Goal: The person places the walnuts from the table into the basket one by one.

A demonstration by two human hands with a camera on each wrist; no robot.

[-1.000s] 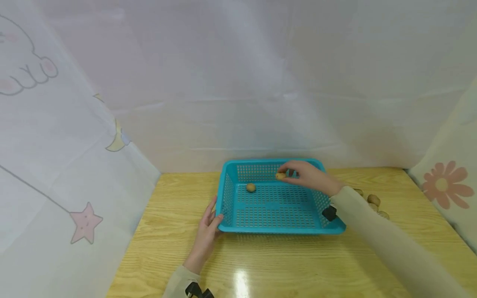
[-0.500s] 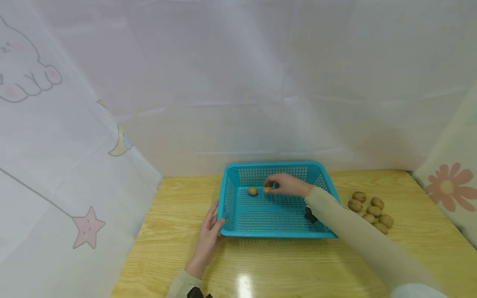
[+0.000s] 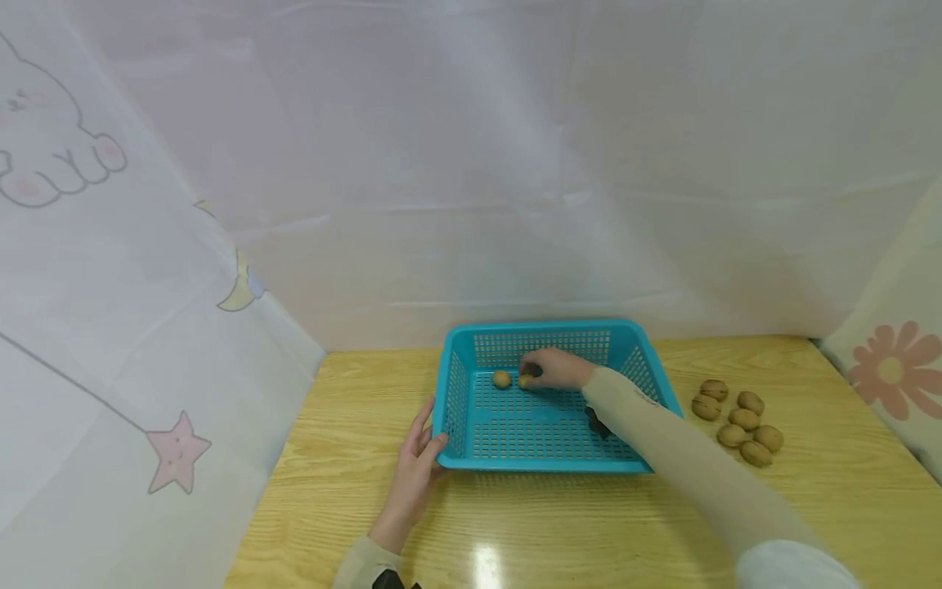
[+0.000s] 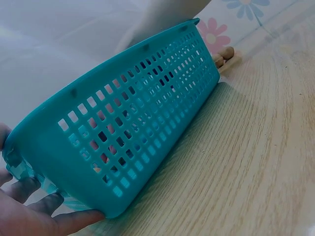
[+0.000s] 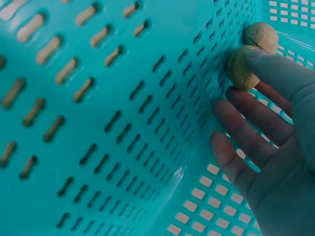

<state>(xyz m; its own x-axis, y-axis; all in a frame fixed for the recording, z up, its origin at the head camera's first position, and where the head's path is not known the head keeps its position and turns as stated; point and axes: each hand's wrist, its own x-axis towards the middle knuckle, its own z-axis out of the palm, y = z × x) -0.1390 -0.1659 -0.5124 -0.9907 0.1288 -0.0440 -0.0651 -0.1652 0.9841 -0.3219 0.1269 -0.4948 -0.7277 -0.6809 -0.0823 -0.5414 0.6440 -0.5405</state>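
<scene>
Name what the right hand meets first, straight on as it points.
Probably the loose round brown walnut in the blue perforated plastic basket, beyond the pinched brown walnut in the right hand; depth unclear.

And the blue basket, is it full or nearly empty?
Nearly empty: only two walnuts show in the basket, one held by the right hand.

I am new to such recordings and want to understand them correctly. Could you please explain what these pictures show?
No machine works here, only a person's left hand and right hand. The wide view is taken from the head, looking forward and down; the close views come from the left and right wrists. A blue basket is on the wooden table. The left hand holds its left end. Inside, the right hand pinches a walnut in its fingers, beside another walnut. Seven more walnuts lie on the table, right of the basket.
</scene>
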